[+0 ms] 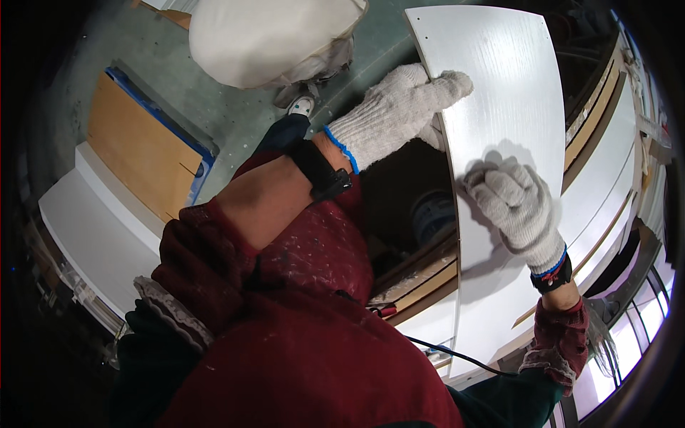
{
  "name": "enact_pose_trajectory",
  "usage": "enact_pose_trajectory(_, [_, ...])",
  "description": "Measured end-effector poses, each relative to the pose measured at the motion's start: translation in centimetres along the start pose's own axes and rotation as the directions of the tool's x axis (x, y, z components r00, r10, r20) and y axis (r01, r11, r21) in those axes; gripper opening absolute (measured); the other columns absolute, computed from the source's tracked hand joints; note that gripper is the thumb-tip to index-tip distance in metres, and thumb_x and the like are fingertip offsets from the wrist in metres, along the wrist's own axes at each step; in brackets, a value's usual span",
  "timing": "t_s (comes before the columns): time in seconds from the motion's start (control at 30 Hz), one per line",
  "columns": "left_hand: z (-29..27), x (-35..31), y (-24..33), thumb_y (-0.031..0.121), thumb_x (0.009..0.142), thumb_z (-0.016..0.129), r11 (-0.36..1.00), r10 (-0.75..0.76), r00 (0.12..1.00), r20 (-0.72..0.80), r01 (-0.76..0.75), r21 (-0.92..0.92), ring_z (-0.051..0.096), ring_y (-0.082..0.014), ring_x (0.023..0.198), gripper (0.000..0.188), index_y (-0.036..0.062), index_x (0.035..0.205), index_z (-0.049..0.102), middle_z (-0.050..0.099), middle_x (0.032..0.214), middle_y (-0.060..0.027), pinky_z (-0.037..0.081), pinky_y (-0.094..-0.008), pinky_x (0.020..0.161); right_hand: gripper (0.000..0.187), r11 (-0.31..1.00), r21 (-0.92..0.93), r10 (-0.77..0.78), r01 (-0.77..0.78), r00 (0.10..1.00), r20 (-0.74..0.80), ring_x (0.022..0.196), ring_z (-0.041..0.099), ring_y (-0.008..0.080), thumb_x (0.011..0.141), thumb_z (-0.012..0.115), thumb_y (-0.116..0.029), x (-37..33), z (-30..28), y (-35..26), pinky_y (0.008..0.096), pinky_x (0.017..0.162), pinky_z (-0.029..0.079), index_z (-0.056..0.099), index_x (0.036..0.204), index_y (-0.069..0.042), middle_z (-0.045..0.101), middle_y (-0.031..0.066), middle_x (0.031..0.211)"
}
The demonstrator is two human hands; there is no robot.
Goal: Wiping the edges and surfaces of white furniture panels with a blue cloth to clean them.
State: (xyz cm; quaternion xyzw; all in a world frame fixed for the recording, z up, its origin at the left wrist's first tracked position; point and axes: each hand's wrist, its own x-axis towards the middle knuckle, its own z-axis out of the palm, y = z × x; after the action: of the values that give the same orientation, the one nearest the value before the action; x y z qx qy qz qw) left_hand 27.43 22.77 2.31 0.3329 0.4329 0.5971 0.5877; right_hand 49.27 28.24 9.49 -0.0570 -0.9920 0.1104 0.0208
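A long white panel [499,78] with faint wood grain and small holes near its far end lies in front of me, slightly to the right. My left hand [399,107], in a knitted white glove with a blue cuff, grips its left edge, thumb on the top face and fingers partly hidden beneath. Over the middle of the panel is my right hand [515,203], gloved the same way, its fingers curled closed. It casts a shadow on the white surface. Whatever the curled fingers may hold is hidden.
More white boards [603,157] are under and right of the panel. At left, a tan board [135,143] with a blue edge leans by white panels [93,214]. A large cream covered bundle [275,36] stands at the far side. Below the panel, a dark gap holds a bluish round container [433,214].
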Motion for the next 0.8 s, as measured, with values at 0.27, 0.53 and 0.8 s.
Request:
enact_pose_trajectory(0.27, [-0.1, 0.5, 0.2, 0.038, 0.091, 0.061, 0.924, -0.350, 0.934, 0.072, 0.357, -0.138, 0.067, -0.0215, 0.080, 0.048, -0.0073, 0.108, 0.060, 0.065, 0.090, -0.0141, 0.060, -0.0347, 0.068, 0.023, 0.726, 0.636, 0.232, -0.261, 0.964, 0.132, 0.084, 0.055, 0.0179, 0.065, 0.071, -0.006, -0.8, 0.2, -0.2, 0.0311, 0.068, 0.049, 0.059, 0.084, -0.012, 0.059, 0.0013, 0.090])
enact_pose_trajectory(0.53, [-0.2, 0.4, 0.9, 0.040, 0.092, 0.059, 0.942, -0.334, 0.942, 0.034, 0.335, -0.026, 0.068, -0.0199, 0.076, 0.048, -0.0070, 0.101, 0.060, 0.066, 0.084, -0.0128, 0.058, -0.0314, 0.068, 0.040, 0.998, 0.007, 0.061, -0.062, 0.996, 0.060, 0.087, 0.053, 0.0214, 0.059, 0.069, -0.009, 1.1, -0.6, 0.0, 0.0355, 0.068, 0.049, 0.062, 0.098, -0.015, 0.051, 0.0003, 0.093])
enact_pose_trajectory(0.8, [-0.2, 0.6, 0.2, 0.038, 0.091, 0.061, 0.916, -0.379, 0.924, 0.054, 0.383, -0.123, 0.068, -0.0214, 0.078, 0.048, -0.0067, 0.108, 0.059, 0.065, 0.089, -0.0140, 0.060, -0.0358, 0.067, 0.034, 0.994, 0.098, 0.025, -0.040, 0.989, 0.148, 0.089, 0.054, 0.0209, 0.059, 0.068, -0.011, -0.7, -0.8, -1.2, 0.0352, 0.069, 0.049, 0.062, 0.092, -0.016, 0.051, -0.0002, 0.092])
